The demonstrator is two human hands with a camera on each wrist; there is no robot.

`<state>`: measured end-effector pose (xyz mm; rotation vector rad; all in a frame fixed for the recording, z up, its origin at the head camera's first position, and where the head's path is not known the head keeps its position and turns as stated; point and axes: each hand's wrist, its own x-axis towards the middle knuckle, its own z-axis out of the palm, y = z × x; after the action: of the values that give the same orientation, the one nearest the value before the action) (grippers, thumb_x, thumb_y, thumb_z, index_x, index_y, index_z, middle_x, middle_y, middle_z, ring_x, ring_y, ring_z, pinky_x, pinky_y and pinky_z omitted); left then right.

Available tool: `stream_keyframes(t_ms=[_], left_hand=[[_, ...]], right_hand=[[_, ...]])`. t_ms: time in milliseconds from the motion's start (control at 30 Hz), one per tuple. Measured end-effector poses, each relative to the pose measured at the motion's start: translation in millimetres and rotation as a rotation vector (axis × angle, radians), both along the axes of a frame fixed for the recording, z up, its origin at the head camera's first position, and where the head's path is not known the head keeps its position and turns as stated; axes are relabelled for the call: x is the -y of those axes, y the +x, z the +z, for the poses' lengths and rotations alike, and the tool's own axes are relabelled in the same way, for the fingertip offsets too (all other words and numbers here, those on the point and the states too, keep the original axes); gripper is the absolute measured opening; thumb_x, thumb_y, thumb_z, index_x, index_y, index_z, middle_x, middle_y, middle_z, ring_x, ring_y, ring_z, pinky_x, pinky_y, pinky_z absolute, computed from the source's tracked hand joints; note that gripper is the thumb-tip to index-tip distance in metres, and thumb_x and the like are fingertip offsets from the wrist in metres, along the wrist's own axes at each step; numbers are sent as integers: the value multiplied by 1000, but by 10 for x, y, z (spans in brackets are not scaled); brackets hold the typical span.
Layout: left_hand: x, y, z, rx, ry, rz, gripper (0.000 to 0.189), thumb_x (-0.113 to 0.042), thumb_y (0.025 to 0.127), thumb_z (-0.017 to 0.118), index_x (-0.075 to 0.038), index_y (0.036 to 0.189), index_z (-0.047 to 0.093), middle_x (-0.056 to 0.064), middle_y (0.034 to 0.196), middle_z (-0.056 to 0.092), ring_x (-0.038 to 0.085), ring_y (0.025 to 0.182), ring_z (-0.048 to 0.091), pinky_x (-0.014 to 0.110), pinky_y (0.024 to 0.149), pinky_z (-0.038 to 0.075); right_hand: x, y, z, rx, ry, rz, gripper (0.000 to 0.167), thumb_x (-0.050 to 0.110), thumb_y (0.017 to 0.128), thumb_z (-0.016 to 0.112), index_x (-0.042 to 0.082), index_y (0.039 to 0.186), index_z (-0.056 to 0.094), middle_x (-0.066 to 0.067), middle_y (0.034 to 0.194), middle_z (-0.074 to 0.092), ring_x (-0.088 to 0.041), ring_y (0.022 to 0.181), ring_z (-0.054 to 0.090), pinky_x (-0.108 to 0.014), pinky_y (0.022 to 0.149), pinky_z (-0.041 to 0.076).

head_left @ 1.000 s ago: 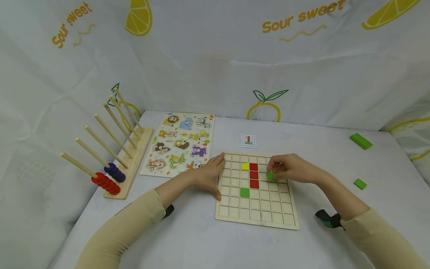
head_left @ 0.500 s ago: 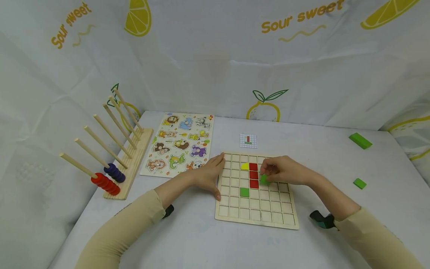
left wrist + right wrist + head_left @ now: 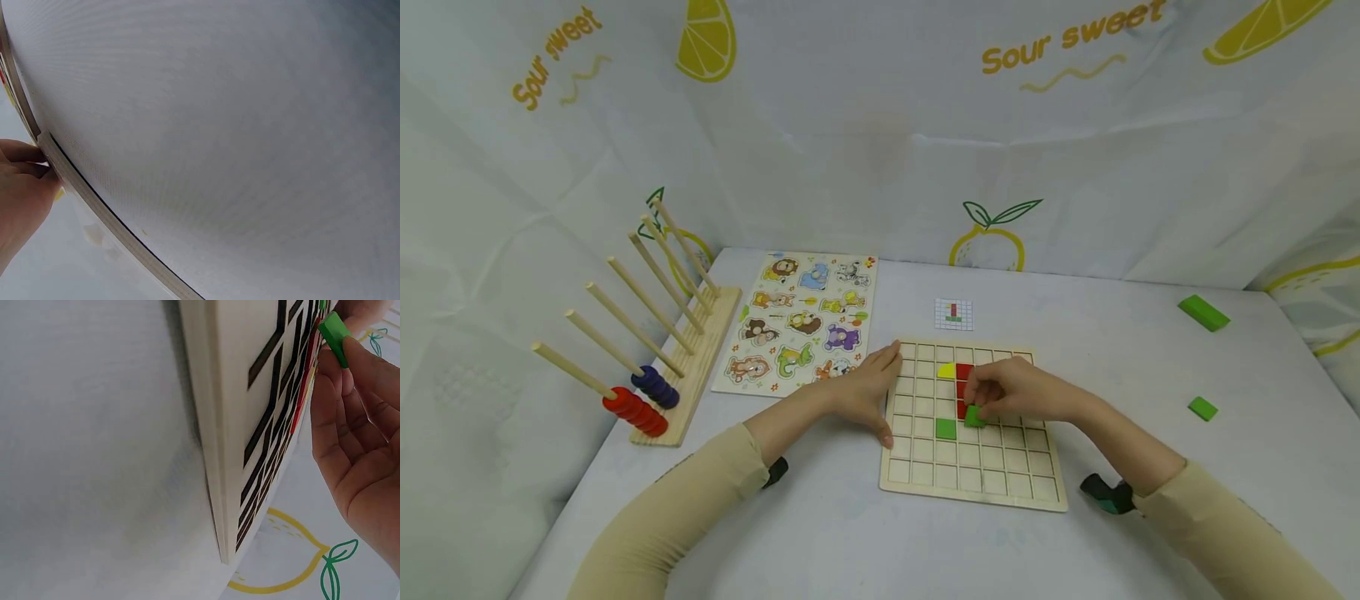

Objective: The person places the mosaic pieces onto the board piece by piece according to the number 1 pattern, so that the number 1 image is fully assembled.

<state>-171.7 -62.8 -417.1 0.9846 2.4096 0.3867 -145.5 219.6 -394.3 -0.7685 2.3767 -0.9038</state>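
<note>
A wooden grid board (image 3: 973, 498) lies flat in the head view, with a yellow quarter-round piece (image 3: 947, 370), a column of red squares (image 3: 964, 372) and a green square (image 3: 946, 429) set in its cells. My right hand (image 3: 1018, 389) pinches a second green square block (image 3: 975, 416) between thumb and fingertips, close over the cell below the reds. In the right wrist view this block (image 3: 335, 336) is tilted above the board's face. Along the board's left edge rests my left hand (image 3: 867, 395), thumb and fingers spread; the left wrist view has its fingers (image 3: 25, 152) against the edge.
A small printed pattern card (image 3: 953, 315) lies behind the board. An animal puzzle (image 3: 797, 323) and a peg stand (image 3: 700, 350) with red and blue rings are at left. A long green block (image 3: 1205, 313) and a small green block (image 3: 1203, 408) lie at right.
My right hand has moved left and nearer across the board with the green block, from the right-hand cells to just below the red column. My left hand has stayed in place.
</note>
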Motion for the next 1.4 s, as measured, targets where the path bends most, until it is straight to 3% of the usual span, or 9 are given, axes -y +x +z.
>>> stream_keyframes(t_ms=[767,1400], left_hand=[[-2,-13,-20,-9,-12,-9,138,-50,65,88,5,156,0,20,166,-15,34,157,-6,42,130,7],[4,-20,-29,1,-11,-15,138,-49,66,87,6,156,-1,20,166,-15,35,156,-7,43,130,7]], right_hand=[[87,65,-100,-8,19,23,10,13,82,78,15,85,69,8,77,67,-3,70,60,-20,67,54],[90,86,-87,-35,33,17,9,12,81,79,14,84,70,8,76,67,-2,68,58,-19,65,53]])
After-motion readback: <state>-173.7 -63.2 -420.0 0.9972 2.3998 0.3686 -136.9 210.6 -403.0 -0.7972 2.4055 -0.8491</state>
